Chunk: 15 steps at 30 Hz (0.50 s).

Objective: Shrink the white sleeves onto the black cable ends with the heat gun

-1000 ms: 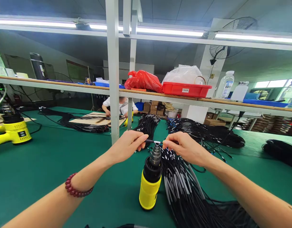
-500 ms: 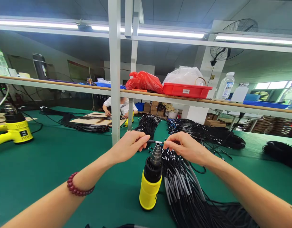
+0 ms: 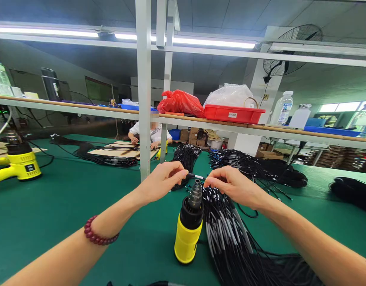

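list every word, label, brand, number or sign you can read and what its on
No word or number reads clearly.
Red tray: white label, characters too small to read.
Clear bottle: blue-and-white label, too small.
Black flask: pale lettering, too blurred.
Leftmost heat gun: dark label, unreadable.
White pillar: yellow triangular sign, symbol too small.
Held cable: white band, no legible text.
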Motion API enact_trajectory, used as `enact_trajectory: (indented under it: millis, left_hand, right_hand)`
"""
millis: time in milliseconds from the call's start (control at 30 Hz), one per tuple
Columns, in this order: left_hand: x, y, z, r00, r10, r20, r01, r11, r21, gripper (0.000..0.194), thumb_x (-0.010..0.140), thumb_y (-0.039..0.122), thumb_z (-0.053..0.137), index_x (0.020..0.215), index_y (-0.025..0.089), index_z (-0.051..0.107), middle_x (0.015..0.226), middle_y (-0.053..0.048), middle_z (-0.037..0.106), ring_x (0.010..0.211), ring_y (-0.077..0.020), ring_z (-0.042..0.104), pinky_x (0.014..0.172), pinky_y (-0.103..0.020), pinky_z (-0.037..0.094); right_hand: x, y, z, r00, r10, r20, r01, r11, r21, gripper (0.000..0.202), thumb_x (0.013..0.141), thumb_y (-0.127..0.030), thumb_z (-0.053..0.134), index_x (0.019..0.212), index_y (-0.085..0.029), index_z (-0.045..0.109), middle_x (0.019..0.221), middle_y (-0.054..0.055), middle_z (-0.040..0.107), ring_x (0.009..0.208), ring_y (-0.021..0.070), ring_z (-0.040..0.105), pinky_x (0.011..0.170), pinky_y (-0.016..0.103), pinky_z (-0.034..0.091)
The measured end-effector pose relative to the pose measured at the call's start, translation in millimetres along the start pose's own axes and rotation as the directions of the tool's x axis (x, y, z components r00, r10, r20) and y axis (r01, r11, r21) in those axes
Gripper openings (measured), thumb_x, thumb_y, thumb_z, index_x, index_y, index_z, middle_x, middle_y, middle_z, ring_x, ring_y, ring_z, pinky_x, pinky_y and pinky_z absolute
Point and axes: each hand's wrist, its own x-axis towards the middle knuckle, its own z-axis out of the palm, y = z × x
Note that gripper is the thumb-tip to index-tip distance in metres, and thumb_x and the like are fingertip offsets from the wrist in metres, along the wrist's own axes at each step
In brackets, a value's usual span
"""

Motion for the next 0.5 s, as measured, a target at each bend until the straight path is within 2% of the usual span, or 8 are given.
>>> enact_trajectory:
  millis: [100,167,300,500]
  left_hand:
    - [0.3,-1.6,0.7,0.999,-0.014,0.032,0.014,1.000,0.006,0.048,0.095,0.048,0.038,0.064,0.017,0.055,0.063,-0.001,0.058,0.060,-0.0140,0.051,0.056,-0.026,0.037]
    - [0.0,-2.6,1.1,0.998,-0.023,0.057,0.023,1.000,0.004,0.049,0.095,0.048,0.038,0.064,0.016,0.058,0.061,-0.001,0.057,0.058,-0.0140,0.052,0.055,-0.025,0.037]
    - [-0.3,-3.1,1.7,0.998,-0.006,0.058,0.007,1.000,-0.005,0.039,0.092,0.044,0.045,0.065,0.017,0.055,0.059,0.002,0.054,0.057,-0.0122,0.049,0.053,-0.023,0.035]
    - [2.9,-2.4,3.5,1.000,-0.008,-0.024,0.008,1.000,-0.029,0.023,0.086,0.038,0.057,0.077,0.018,0.055,0.065,0.004,0.052,0.059,-0.0114,0.044,0.053,-0.023,0.034]
  right_hand:
    - [0.3,1.0,-1.4,1.000,-0.021,0.000,0.021,1.000,-0.011,0.029,0.090,-0.031,0.050,0.077,-0.016,0.072,0.058,-0.003,0.049,0.055,0.0113,0.036,0.050,0.025,0.024]
    - [1.2,2.1,-0.9,0.999,-0.038,-0.005,0.038,0.999,-0.010,0.028,0.089,-0.031,0.052,0.075,-0.016,0.071,0.060,-0.002,0.051,0.057,0.0114,0.037,0.051,0.025,0.025]
    - [3.2,4.0,1.3,0.998,-0.046,-0.043,0.046,0.999,0.004,0.026,0.086,-0.031,0.056,0.071,-0.015,0.069,0.059,-0.002,0.051,0.056,0.0113,0.037,0.052,0.025,0.026]
    - [7.8,7.7,4.2,0.988,-0.061,-0.143,0.066,0.997,0.034,0.017,0.081,-0.024,0.062,0.068,-0.015,0.066,0.058,-0.003,0.051,0.056,0.0108,0.040,0.052,0.023,0.028]
